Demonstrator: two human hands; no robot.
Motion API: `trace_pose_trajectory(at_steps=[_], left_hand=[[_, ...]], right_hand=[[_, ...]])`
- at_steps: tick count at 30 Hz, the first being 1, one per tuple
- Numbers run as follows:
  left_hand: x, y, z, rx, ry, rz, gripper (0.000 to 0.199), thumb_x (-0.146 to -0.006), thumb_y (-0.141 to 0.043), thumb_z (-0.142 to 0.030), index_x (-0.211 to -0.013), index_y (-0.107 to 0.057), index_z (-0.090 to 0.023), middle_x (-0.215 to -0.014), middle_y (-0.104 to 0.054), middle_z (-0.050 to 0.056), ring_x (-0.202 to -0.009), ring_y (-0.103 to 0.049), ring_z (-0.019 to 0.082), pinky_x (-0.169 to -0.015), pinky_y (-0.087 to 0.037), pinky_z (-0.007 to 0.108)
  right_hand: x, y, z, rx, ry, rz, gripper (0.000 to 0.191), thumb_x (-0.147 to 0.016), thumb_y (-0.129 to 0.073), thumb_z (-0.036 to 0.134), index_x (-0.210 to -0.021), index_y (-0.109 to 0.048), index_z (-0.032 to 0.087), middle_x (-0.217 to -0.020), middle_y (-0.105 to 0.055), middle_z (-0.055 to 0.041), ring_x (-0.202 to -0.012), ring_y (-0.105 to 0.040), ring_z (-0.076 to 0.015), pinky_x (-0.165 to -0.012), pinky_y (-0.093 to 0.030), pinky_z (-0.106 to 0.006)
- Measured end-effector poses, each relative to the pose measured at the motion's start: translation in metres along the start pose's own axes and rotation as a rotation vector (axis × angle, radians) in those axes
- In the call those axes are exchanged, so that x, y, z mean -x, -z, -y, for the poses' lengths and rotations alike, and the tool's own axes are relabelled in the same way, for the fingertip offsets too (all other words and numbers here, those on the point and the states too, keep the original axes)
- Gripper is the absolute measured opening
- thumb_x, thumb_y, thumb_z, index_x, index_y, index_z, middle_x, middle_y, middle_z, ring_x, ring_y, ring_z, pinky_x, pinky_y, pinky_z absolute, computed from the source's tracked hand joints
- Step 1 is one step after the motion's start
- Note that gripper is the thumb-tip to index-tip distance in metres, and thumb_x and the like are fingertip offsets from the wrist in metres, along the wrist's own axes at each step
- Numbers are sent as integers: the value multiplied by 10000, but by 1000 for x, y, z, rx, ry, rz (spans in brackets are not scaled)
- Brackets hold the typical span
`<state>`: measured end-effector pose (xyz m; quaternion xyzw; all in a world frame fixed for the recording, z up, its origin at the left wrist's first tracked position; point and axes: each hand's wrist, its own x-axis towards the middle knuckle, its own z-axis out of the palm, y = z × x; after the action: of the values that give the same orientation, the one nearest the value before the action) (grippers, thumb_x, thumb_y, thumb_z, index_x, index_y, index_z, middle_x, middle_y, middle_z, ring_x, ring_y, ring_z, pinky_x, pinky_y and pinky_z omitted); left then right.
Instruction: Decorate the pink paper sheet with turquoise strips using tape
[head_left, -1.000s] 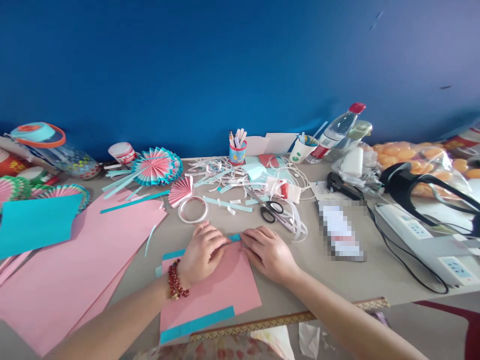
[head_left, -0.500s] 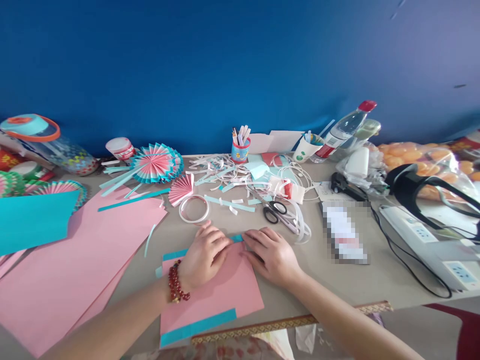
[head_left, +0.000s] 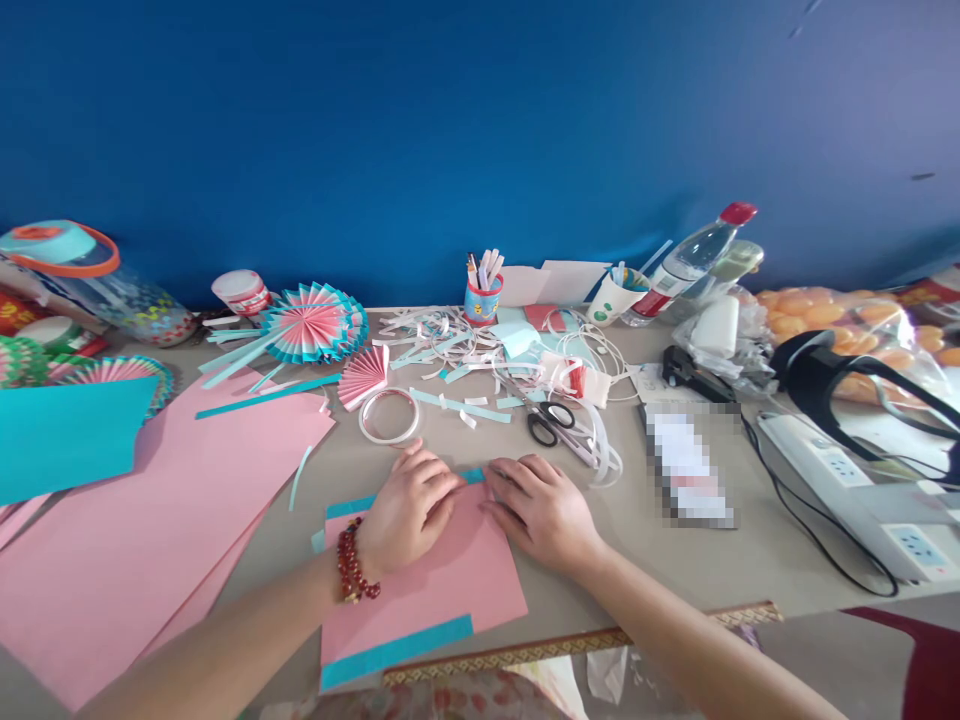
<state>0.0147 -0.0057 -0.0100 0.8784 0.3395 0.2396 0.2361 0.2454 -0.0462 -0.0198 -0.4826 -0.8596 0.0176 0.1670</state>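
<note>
From where I stand, the nearest thing is a flowered cloth, then the patterned trim along the front of the bench. The pink paper lies flat just inside it, with a blue strip at its near edge and another at its far edge; whether these are folds or separate pieces I can't tell. Both hands are at that far edge, the left hand lying over the sheet, the right hand at its far right corner, fingers bent and thumbs drawn in close, a narrow gap between the two. I can't tell whether they pinch the strip or only press on it. It looks to me like a moment of lining up or creasing that edge, which would call for even pressure along it and a straight line. Larger pink sheets spread to the left, a blue sheet overlapping them. Beyond the hands lie a roll of tape and scissors, with a phone, its screen blurred out, off to the right. Farther back are a pleated pink fan, paper scraps, a round pink-and-blue rosette, a pen cup and a leaning bottle, all before a deep blue wall.
</note>
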Motion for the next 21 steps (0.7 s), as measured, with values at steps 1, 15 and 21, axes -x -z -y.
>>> trace_pose_trajectory(at_steps=[1, 15, 21], left_hand=[[0, 0, 0, -1, -1, -1, 211, -937, -440, -152, -972, -643, -197, -891, -645, 39, -915, -558, 199, -1098, -317, 507], [1, -2, 2, 4, 8, -24, 199, -930, -464, -145, -977, -649, -201, -907, -668, 31, -938, -575, 192, -1107, -319, 489], [2, -3, 4, 65, 34, -84, 198, -944, -466, -154, -951, -657, -208, -880, -687, 26, -893, -617, 177, -1092, -351, 469]], right_hand=[[0, 0, 0, 4, 0, 0, 328, -965, -506, 387, -1179, -661, 191, -1156, -666, -100, -974, -557, -242, -800, -466, -386], [-4, 0, 19, 163, -15, 57, 327, -975, -499, 310, -1236, -616, 151, -1171, -672, -111, -985, -546, -270, -715, -439, -403], [-4, 3, -4, -285, -162, -81, 299, -991, -399, 216, -1131, -663, 223, -1146, -681, -76, -1007, -605, -214, -860, -502, -372]])
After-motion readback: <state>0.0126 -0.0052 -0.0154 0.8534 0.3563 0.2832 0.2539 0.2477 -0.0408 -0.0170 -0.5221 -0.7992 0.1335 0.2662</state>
